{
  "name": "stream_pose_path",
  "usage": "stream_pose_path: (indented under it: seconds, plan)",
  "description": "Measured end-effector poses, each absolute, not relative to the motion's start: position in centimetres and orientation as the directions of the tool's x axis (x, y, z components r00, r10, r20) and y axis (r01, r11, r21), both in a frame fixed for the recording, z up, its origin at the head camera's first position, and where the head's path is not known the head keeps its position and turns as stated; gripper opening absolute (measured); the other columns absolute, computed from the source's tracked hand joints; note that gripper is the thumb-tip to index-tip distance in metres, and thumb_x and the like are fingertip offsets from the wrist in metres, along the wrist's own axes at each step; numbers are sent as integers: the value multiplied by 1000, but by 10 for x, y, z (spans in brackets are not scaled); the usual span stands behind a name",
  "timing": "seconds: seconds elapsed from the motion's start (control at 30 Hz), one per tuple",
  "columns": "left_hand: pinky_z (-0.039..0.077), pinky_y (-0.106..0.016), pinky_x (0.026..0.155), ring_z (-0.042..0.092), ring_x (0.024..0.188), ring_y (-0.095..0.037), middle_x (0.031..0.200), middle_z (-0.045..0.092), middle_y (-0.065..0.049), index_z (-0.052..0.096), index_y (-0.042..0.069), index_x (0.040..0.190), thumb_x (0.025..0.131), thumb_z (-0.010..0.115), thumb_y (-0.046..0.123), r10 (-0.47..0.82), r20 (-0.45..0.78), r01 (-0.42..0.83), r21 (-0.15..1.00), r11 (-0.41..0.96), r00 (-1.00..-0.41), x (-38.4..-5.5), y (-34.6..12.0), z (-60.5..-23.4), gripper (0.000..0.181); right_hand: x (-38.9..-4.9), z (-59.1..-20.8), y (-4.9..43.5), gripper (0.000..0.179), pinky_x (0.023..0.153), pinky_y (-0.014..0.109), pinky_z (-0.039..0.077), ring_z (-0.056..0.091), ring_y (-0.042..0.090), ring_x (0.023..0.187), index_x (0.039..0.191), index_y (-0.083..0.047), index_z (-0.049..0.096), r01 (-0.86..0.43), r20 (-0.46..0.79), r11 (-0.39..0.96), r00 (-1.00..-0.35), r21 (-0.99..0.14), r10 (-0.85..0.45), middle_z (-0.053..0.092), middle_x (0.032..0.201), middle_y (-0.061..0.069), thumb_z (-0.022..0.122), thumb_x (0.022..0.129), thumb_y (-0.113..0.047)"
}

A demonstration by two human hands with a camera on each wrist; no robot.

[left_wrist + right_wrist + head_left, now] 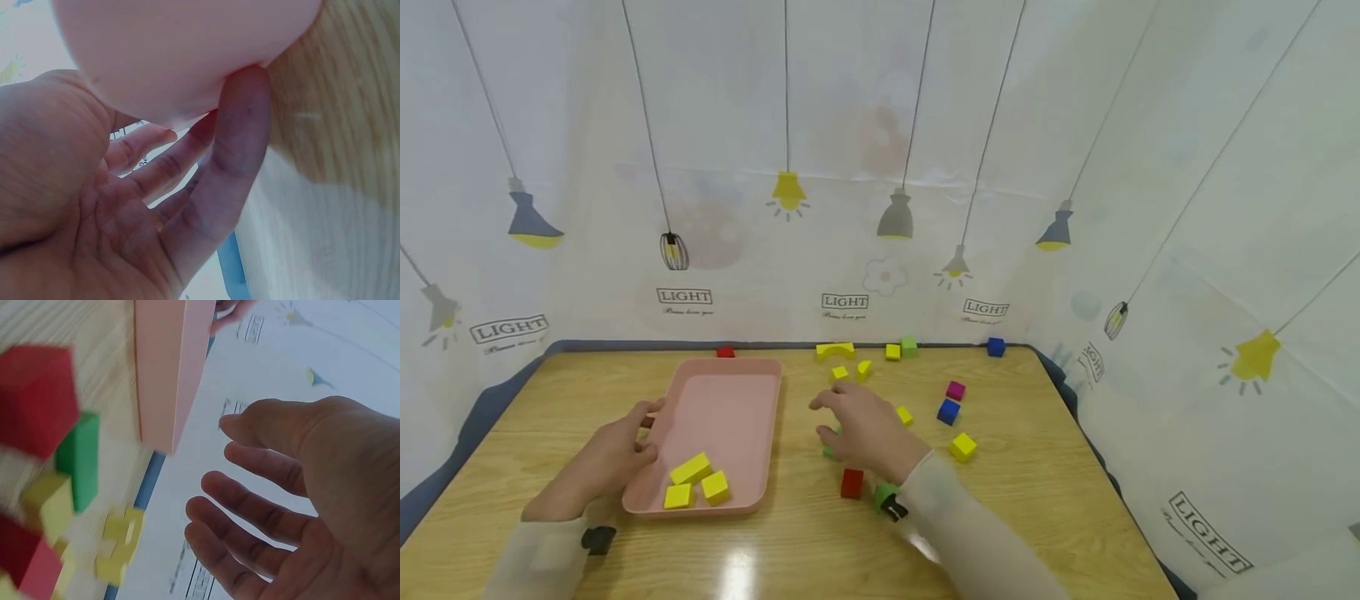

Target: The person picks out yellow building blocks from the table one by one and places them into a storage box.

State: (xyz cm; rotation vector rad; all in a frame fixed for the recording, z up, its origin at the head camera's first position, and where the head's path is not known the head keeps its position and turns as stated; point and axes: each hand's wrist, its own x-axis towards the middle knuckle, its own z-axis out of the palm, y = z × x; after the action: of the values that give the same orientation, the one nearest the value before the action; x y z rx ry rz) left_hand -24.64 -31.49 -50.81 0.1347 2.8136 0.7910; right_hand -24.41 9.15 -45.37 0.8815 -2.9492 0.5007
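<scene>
Fingers of the left hand [613, 454] rest against the left rim of the flat pink plastic tray [722, 408]. In the left wrist view the fingers [231, 156] are nearly straight and press the smooth side of the tray, with the thumb on its rim in the head view. It steadies the tray but does not curl round it.

Three yellow wooden blocks [696, 483] lie inside the tray, at the near end, just right of the left hand.

The right hand [865, 429] hovers over the light wooden table [1075, 500], to the right of the tray. Its fingers [250, 506] are spread apart and loose, and it holds nothing. A small green block [829, 451] peeks out right under its fingers; I cannot tell if they touch. A red cube [852, 483] sits just by the wrist, on the near side. A small yellow cube [905, 415] lies just beside the hand, on its right. Two little yellow blocks [850, 372] lie near the fingertips, a bit beyond them. A blue cube [948, 411] and a pink cube [955, 390] sit further right, well apart from the hand.
</scene>
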Motion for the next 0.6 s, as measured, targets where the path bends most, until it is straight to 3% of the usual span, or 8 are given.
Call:
stream_pose_path:
  seconds: [0.17,0.4,0.6]
  plan:
    - [69,-64,106,74,126,-55,161,53,-45,29,-6,177,107,74,6,122,-174,15,516,856,-977,-251,-319,-520,84,-241,-459,134,35,91,37,67,68,18,101,142,-18,81,-444,104,826,-894,-347,-436,77,132,4,84,108,-26]
    - [68,-66,107,73,126,-56,161,51,-47,27,-9,177,107,71,5,149,-170,37,531,846,-974,-247,-319,-514,84,-237,-476,185,35,105,53,69,74,30,119,139,-12,82,-352,126,856,-936,-379,-329,77,137,13,87,106,-22]
    - [67,-67,108,72,128,-58,161,51,-48,27,-11,176,107,69,3,149,-167,41,521,852,-975,-245,-316,-508,82,-233,-485,222,37,106,58,69,75,32,119,139,-13,82,-271,110,896,-962,-352,-248,77,136,14,89,104,-22]
